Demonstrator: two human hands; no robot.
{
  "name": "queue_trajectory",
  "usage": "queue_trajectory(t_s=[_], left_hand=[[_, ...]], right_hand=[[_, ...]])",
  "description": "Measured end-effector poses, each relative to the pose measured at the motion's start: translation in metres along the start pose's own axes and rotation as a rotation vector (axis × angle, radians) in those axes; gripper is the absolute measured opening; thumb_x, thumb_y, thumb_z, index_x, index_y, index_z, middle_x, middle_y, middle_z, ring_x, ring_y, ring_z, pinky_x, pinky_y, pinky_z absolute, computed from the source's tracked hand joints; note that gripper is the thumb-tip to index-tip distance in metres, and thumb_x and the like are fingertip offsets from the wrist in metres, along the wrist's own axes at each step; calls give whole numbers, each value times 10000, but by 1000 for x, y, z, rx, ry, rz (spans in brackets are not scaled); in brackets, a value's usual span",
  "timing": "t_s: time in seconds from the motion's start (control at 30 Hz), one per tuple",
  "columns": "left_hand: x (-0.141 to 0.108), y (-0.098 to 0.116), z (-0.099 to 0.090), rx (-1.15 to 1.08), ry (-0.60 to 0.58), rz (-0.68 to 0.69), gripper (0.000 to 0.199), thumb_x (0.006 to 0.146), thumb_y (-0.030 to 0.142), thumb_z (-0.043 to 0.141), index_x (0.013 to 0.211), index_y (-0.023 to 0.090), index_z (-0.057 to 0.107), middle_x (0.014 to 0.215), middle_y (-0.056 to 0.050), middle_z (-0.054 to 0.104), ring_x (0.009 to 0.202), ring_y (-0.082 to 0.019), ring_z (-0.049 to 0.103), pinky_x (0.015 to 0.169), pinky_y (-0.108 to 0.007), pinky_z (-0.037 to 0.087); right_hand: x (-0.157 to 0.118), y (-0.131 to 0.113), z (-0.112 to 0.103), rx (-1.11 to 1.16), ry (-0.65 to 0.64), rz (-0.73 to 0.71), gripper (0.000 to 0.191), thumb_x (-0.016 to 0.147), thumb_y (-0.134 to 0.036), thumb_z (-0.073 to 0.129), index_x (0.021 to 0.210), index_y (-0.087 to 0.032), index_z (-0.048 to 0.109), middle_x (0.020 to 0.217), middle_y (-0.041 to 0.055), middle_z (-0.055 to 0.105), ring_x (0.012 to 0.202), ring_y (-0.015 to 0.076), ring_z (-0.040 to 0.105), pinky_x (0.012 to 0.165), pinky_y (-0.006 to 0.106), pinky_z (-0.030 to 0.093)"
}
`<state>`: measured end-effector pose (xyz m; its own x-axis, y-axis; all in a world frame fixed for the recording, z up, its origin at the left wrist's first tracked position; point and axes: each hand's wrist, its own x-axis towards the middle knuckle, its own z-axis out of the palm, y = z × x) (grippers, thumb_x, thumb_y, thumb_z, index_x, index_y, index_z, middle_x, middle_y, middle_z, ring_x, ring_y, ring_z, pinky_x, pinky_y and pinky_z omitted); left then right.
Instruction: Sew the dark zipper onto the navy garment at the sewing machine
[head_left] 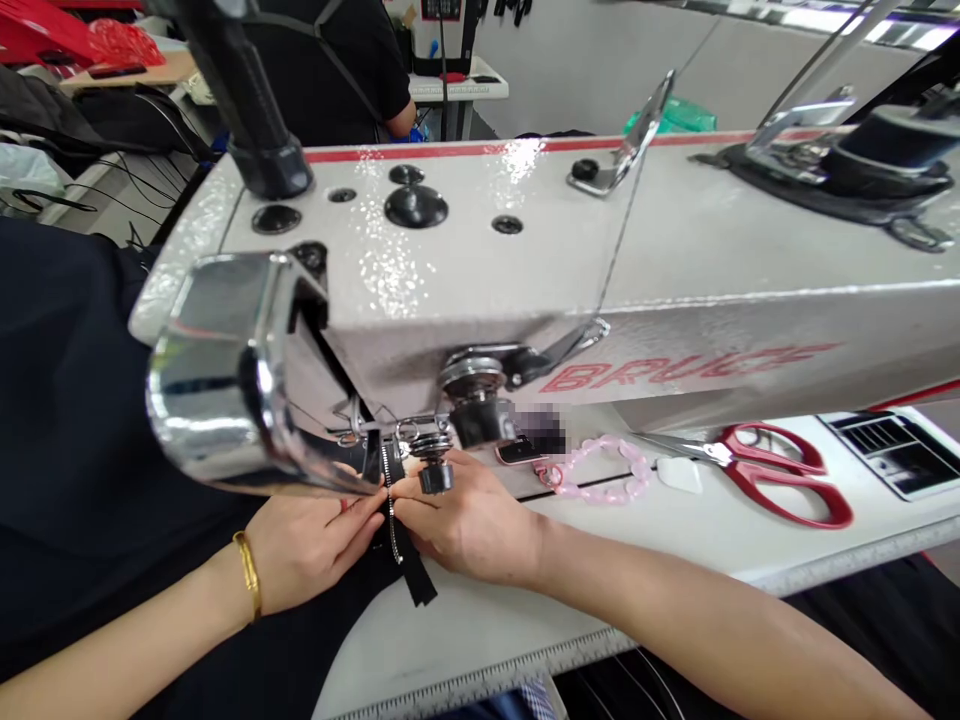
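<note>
A black zipper with metal teeth runs up from its loose lower tape end to below the needle area of the sewing machine. My left hand, with a gold bracelet at the wrist, has its fingers closed at the zipper's left edge. From the other side, my right hand pinches the zipper, its fingertips partly hidden behind a tension knob. Dark fabric spreads over the left side and beneath my left hand. The machine head hides the needle and presser foot.
Red-handled scissors, a white chalk-like piece and a pink beaded bracelet lie right of my hand. A ruler strip lines the table's front edge. Beyond the machine sits a person in black.
</note>
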<state>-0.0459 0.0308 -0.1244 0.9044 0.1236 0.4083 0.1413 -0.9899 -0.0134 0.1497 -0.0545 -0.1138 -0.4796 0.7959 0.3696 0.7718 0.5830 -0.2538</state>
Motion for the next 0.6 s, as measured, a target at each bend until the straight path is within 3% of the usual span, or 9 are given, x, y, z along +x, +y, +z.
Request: queue_trajectory(t_s=[0.23,0.37,0.6], left_hand=[[17,-9,-6,-29,39,20,161,821,159,493,929,146,611,912,-58,634,843,-161,558,686,-269,501],[20,-22,-1,22,74,57,181,841,181,443,902,162,612,821,-50,627,830,-167,574,661,-271,489],[17,-44,12,73,-17,11,289,862,269,375,812,199,651,528,4,543,489,-116,489,521,-246,429]], right_hand=[[7,5,2,-45,-67,14,196,839,-148,449,660,-160,528,701,7,590,684,139,505,639,271,364],[12,12,1,-98,-59,36,168,818,-116,450,678,-171,524,711,-2,586,656,135,482,647,268,354],[21,17,5,-173,-143,114,171,839,-118,423,708,-173,520,705,4,584,651,143,492,661,277,364]])
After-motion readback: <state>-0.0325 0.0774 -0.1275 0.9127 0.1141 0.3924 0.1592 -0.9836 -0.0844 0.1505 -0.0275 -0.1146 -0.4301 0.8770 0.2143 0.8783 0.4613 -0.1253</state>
